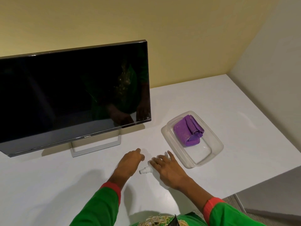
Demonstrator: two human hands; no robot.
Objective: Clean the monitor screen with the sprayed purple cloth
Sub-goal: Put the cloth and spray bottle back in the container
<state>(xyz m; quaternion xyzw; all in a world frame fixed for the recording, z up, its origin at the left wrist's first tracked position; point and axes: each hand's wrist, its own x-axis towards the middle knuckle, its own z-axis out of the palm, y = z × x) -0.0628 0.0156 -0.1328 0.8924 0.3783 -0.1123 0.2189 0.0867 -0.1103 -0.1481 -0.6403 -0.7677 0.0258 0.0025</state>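
Note:
A dark monitor stands on a silver stand at the left of the white desk. A folded purple cloth lies in the far end of a clear plastic container to the monitor's right. A small white spray bottle lies on its side on the desk, nozzle pointing left. My right hand rests flat over the bottle's body, fingers spread. My left hand hovers just left of the nozzle, fingers loosely curled, holding nothing.
A yellow wall runs behind the monitor and a pale wall closes the right side. The desk's right edge drops to grey carpet. My green sleeves with red cuffs enter from the bottom.

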